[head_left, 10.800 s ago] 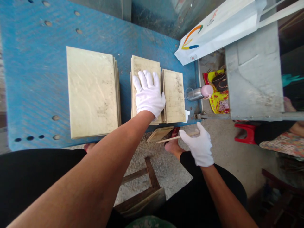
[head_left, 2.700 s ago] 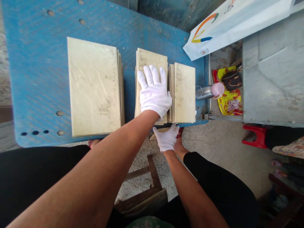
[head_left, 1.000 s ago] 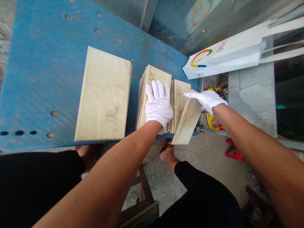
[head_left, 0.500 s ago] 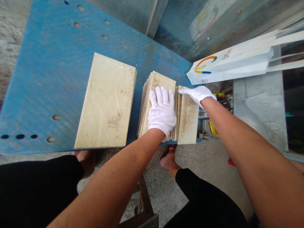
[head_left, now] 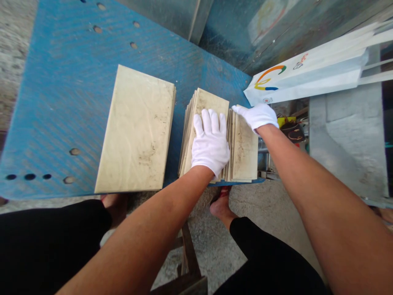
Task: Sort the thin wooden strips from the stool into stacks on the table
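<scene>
My left hand (head_left: 210, 141), in a white glove, lies flat with spread fingers on a stack of narrow cream tiles (head_left: 211, 100) with thin, layered edges. My right hand (head_left: 259, 116), also gloved, rests at the far right corner of a second narrow stack of tiles (head_left: 245, 151) close beside the first. Its visible fingers stretch left along that stack's far edge; the thumb is hidden. To the left lies a stack of wider cream tiles (head_left: 135, 129), smudged with dirt along its right side.
The stacks stand near the front edge of a blue table (head_left: 67, 98) with holes in it. A white paper bag (head_left: 310, 73) leans at the right, above a grey metal panel (head_left: 346, 139). A wooden stool (head_left: 187, 254) stands on the floor below.
The right-hand stack's near edge has moved slightly away from me, more level with its neighbours. My right hand has shifted slightly away too; my left hand stays on its stack.
</scene>
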`<state>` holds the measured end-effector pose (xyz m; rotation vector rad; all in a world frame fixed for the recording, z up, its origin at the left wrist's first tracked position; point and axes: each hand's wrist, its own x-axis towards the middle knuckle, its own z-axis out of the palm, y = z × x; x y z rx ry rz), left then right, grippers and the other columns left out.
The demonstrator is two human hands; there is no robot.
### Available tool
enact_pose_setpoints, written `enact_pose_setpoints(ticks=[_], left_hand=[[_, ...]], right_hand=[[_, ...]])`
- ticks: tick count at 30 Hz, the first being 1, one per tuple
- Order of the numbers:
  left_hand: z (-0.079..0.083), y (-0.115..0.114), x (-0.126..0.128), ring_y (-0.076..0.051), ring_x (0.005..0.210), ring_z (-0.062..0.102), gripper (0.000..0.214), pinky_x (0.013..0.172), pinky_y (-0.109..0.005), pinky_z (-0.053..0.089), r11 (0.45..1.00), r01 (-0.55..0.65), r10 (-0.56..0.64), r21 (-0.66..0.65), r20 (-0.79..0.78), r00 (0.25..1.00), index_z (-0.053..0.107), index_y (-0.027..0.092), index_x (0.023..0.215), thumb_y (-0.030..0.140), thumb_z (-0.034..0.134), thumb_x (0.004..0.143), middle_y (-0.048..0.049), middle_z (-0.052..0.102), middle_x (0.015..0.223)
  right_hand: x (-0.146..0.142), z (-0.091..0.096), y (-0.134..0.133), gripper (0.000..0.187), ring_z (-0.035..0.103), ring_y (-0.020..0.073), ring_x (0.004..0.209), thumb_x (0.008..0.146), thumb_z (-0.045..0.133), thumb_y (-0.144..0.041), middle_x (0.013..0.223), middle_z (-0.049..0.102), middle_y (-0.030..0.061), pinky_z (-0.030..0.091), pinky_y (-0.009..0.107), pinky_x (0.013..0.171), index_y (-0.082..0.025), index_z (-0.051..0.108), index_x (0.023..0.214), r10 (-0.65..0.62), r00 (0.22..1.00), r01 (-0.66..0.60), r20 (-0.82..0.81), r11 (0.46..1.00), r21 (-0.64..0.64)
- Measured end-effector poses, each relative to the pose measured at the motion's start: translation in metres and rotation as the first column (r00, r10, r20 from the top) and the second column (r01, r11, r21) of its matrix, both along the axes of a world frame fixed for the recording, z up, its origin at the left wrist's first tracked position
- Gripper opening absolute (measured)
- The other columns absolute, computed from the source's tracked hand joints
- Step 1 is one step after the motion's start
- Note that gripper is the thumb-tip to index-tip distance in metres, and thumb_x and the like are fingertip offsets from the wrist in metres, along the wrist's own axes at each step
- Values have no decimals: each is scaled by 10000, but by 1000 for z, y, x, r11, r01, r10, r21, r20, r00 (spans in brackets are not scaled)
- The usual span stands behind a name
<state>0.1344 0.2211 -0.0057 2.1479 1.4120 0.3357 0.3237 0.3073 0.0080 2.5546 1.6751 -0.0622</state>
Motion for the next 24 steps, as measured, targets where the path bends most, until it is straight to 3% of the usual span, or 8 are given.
enact_pose_setpoints(ticks=[3, 9, 12, 14, 18, 21, 24], left_hand=[[2, 0, -1, -453, 1506, 61, 777, 1212, -629, -19, 1000, 6, -6, 0, -23, 1000, 230, 17, 1543, 306, 490, 871, -260, 186, 1627], [2, 0, -1, -458, 1503, 80, 791, 1215, -614, -21, 1000, 6, -5, 13, -25, 1000, 248, 14, 1543, 337, 494, 864, -263, 199, 1622], [0, 0, -1, -451, 1508, 74, 791, 1214, -609, -27, 1000, -8, 8, 27, -2, 1000, 256, 35, 1545, 351, 493, 859, -241, 213, 1625], [0, -1, -1, -459, 1506, 69, 792, 1210, -616, -20, 1000, -4, 4, 29, -14, 1000, 252, 32, 1545, 368, 485, 867, -245, 207, 1625], [0, -3, -2, -454, 1509, 54, 805, 1201, -629, -25, 999, 22, -19, 47, -64, 998, 215, 27, 1552, 437, 440, 898, -244, 170, 1638], [2, -3, -4, -444, 1515, 37, 816, 1203, -611, -32, 996, 55, -47, 74, -106, 993, 209, 45, 1561, 513, 394, 918, -227, 159, 1647], [6, -1, -7, -453, 1513, 42, 864, 1207, -597, -11, 993, 107, -97, 55, -163, 982, 211, 46, 1567, 592, 376, 918, -241, 159, 1644]], right_hand=[[-8, 13, -17, 712, 628, 367, 1095, 837, 546, -701, 1056, 694, 240, 467, 495, 946, -47, 713, 1062, -117, 992, 114, 53, 992, 56], [7, 36, -87, 589, 669, 289, 946, 920, 435, -648, 943, 745, 140, 491, 390, 854, -165, 761, 1003, -80, 997, 81, -10, 990, 115], [29, 42, -140, 599, 673, 257, 835, 909, 418, -668, 849, 739, 113, 482, 346, 789, -187, 776, 912, -98, 995, 97, 13, 993, 61], [47, 45, -179, 603, 680, 254, 811, 912, 403, -661, 850, 740, 111, 480, 326, 731, -185, 773, 922, -181, 983, 181, 17, 983, 7], [68, 52, -261, 536, 704, 257, 810, 930, 397, -591, 880, 752, 109, 494, 308, 683, -215, 776, 966, -415, 908, 419, 63, 890, -179], [56, 61, -322, 447, 719, 266, 801, 924, 441, -522, 819, 745, 104, 517, 318, 661, -240, 788, 929, -493, 867, 493, 76, 826, -273], [23, 73, -377, 351, 705, 254, 705, 908, 517, -514, 679, 695, 56, 530, 322, 602, -286, 781, 863, -491, 871, 474, 12, 834, -282]])
